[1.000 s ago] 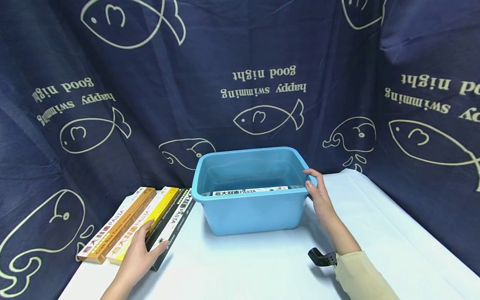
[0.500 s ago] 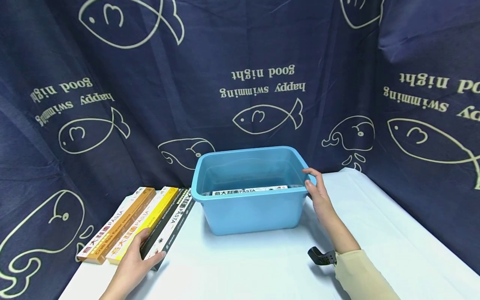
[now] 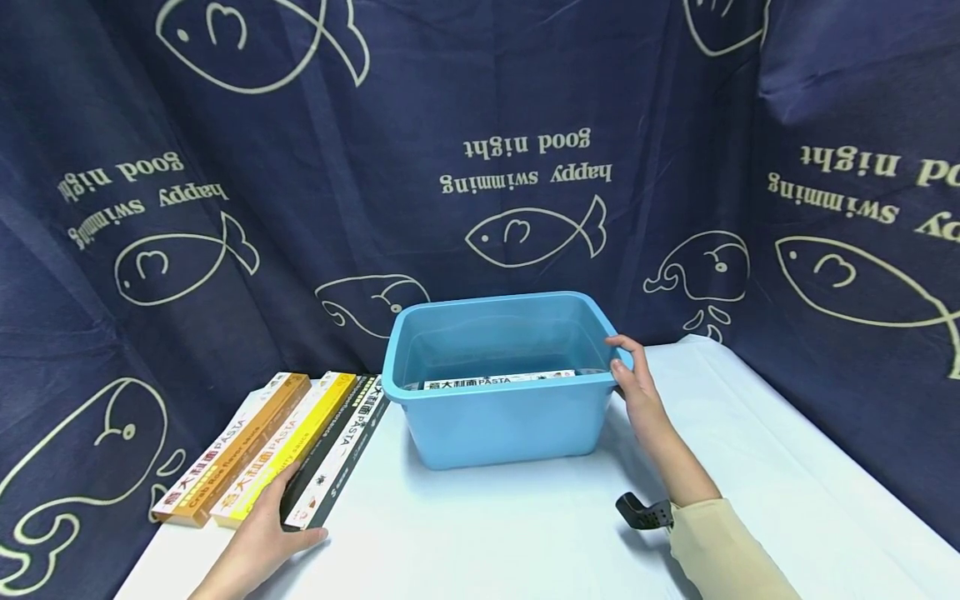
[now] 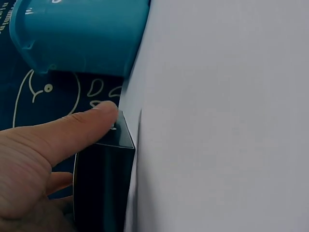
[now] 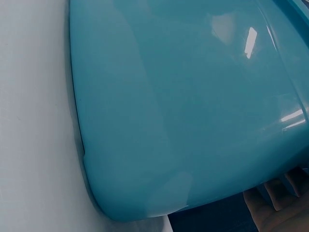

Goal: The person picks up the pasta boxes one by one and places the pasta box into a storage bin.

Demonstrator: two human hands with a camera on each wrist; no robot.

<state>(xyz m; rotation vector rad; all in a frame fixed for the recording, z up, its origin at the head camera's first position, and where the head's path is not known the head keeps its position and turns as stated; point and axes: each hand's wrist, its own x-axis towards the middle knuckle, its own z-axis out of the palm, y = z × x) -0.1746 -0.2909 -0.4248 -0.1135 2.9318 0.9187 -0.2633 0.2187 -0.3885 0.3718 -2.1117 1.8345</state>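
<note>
In the head view, several long pasta boxes lie side by side at left. My left hand (image 3: 258, 533) is at the near end of the black-and-white pasta box (image 3: 335, 467). Its thumb lies by the box's near right corner, with the other fingers on the left side. In the left wrist view the thumb (image 4: 82, 128) stretches across the box's side, with fingertips partly hidden behind the box. My right hand (image 3: 636, 383) grips the right rim of a blue plastic bin (image 3: 502, 429), thumb inside. Inside the bin a white pasta box (image 3: 495, 381) shows just above the front rim.
Left of the black box are a yellow pasta box (image 3: 322, 408) and an orange-brown pasta box (image 3: 262, 433). All rest on a white-covered table (image 3: 480, 533). A dark blue curtain (image 3: 525, 100) with fish drawings hangs behind. A black wrist device (image 3: 643, 514) sits at the right sleeve.
My left hand has slid nearer to me along the black box, to its near end, with the thumb now past the corner. The right hand and the bin have stayed in place.
</note>
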